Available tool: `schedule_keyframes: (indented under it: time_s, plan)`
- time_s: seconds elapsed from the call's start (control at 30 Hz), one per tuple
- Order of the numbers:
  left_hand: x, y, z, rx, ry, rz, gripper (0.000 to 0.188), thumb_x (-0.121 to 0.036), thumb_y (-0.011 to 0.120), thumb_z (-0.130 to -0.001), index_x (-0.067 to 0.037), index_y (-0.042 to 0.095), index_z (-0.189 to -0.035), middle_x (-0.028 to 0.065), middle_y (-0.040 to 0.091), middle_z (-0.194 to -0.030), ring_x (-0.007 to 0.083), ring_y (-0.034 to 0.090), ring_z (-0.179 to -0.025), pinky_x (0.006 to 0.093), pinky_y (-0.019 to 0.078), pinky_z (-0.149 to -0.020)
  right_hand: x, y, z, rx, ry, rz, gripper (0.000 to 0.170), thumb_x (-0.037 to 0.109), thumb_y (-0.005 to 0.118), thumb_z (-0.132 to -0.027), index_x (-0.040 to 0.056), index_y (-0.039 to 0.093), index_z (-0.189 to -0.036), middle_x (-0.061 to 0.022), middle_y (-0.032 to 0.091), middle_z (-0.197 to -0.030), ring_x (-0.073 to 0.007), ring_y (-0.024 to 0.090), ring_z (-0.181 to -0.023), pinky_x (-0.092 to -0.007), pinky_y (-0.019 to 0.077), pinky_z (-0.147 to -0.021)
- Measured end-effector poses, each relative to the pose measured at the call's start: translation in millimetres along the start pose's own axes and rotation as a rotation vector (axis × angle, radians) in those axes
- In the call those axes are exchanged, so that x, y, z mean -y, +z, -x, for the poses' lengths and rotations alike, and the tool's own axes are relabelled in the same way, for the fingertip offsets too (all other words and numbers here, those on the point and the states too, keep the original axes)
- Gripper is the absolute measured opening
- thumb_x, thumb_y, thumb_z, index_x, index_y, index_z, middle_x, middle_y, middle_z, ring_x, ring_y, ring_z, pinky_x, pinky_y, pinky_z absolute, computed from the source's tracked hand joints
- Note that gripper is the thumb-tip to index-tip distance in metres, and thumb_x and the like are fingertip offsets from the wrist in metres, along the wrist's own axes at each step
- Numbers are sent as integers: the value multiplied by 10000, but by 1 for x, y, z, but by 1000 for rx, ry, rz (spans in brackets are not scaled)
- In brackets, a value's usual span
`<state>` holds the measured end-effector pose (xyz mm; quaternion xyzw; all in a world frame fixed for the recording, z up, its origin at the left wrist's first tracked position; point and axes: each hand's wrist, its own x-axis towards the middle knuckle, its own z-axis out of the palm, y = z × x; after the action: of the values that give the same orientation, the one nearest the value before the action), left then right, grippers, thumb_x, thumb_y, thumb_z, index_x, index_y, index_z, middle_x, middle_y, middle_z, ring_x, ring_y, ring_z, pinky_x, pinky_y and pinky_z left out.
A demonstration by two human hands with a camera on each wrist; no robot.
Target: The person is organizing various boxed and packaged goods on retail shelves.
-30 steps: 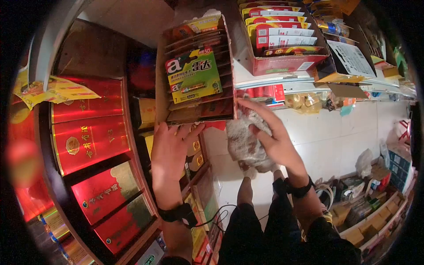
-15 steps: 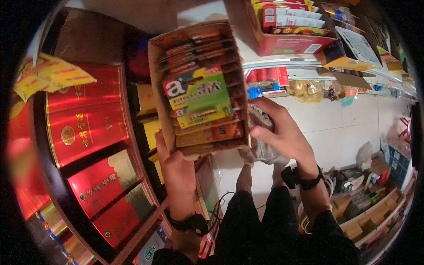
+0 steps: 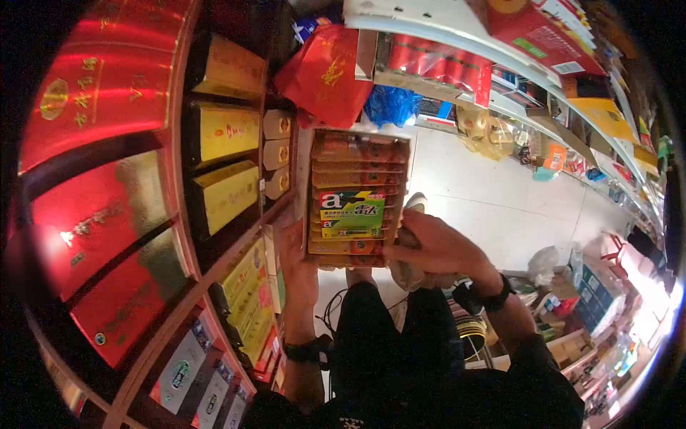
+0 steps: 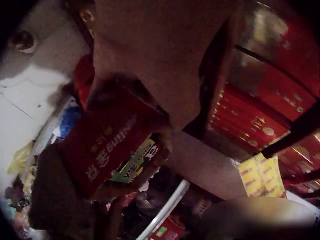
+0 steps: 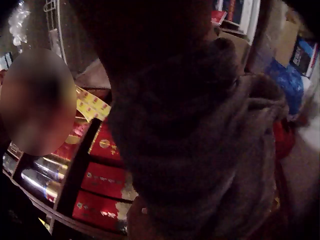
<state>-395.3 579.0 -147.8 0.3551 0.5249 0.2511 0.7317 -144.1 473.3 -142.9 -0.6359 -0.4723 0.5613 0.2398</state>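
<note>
An open cardboard box (image 3: 314,214) of carded packs stands in front of my body in the head view. A green and yellow battery card (image 3: 354,213) lies across the packs. My left hand (image 3: 299,268) grips the box at its near left corner; the left wrist view shows the box's red side (image 4: 107,137) with pale lettering below the hand. On the right, my right hand (image 3: 446,247) holds a bunched grey cloth (image 3: 407,275), with fingertips at the box's lower right edge. That cloth (image 5: 200,145) fills much of the right wrist view and hides most of the fingers.
Shelves on the left hold red gift boxes (image 3: 107,207) and yellow boxes (image 3: 227,132). A red bag (image 3: 325,75) and a blue plastic bag (image 3: 391,106) lie beyond the box. A white shelf edge (image 3: 457,36) curves along the upper right. Cartons and goods stand on the floor at right.
The box has come down and nearer my body, away from the upper shelf, and sits straighter. Both hands moved with it. The head view has shifted, showing more of the left shelves.
</note>
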Motion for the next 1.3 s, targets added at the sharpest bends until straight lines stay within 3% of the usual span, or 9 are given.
schedule_keyframes:
  time_s: [0.13, 0.3, 0.4, 0.5, 0.8, 0.93, 1.03, 1.17, 1.3]
  plan:
    - [80, -24, -19, -31, -42, 144, 498, -119, 631, -888, -51, 411, -1329, 131, 507, -1363, 229, 534, -1232, 366, 456, -1028, -65, 58, -37, 27, 215, -67, 636, 563, 595, -904, -72, 596, -871, -253, 614, -808, -419, 644, -776, -488, 521, -710]
    - [207, -84, -97, 149, -22, 63, 522, -192, 568, -976, -115, 346, -1442, 108, 445, -1455, 225, 481, -1300, 364, 440, -1058, -143, 112, -104, 46, 405, 9, 443, 333, 508, -964, -97, 608, -920, -299, 643, -907, -464, 652, -857, -531, 533, -779]
    - [266, -101, -156, 100, -117, 114, 498, -136, 560, -949, -120, 380, -1413, 79, 495, -1404, 175, 533, -1213, 345, 469, -988, -222, 156, -147, 53, 243, 207, 377, 274, 471, -975, -70, 623, -975, -284, 648, -957, -449, 648, -902, -535, 526, -813]
    - [305, -125, -209, -1, -413, 10, 512, -319, 601, -933, -121, 438, -1376, 40, 515, -1362, 180, 526, -1201, 385, 431, -1006, -289, 189, -196, 87, 370, 107, 335, 264, 478, -972, -30, 624, -1038, -254, 643, -957, -426, 638, -917, -549, 516, -819]
    - [406, -173, -362, 86, -432, -228, 541, -111, 568, -922, -132, 473, -1454, 51, 598, -1303, 173, 616, -1089, 375, 482, -944, -427, 253, -315, -223, 159, 143, 336, 262, 469, -962, 1, 659, -1055, -279, 653, -989, -434, 618, -1005, -530, 488, -881]
    - [429, -171, -392, -3, -462, -223, 479, -112, 575, -948, -71, 501, -1419, 81, 664, -1177, 181, 661, -995, 359, 540, -843, -467, 278, -353, -139, 215, 403, 290, 235, 529, -928, 24, 684, -1054, -264, 672, -941, -390, 661, -941, -498, 528, -830]
    - [440, -171, -394, -26, -411, -200, 455, -144, 590, -961, -47, 518, -1400, 91, 675, -1153, 182, 668, -982, 347, 558, -800, -422, 234, -356, 50, 194, 488, 274, 217, 529, -929, 9, 684, -1017, -253, 678, -934, -392, 677, -891, -504, 541, -802]
    - [454, -165, -400, 31, -304, -263, 462, -229, 621, -972, -33, 539, -1383, 87, 668, -1176, 161, 650, -1003, 322, 546, -821, -448, 248, -353, -135, 229, 440, 267, 198, 510, -938, -6, 680, -967, -236, 684, -913, -403, 682, -855, -505, 551, -771]
    - [467, -153, -412, 25, -332, -349, 476, -258, 629, -972, -30, 542, -1381, 87, 655, -1204, 160, 634, -1025, 313, 536, -841, -448, 232, -340, -57, 343, 381, 258, 196, 502, -938, 5, 661, -1008, -227, 682, -930, -406, 677, -874, -505, 547, -782]
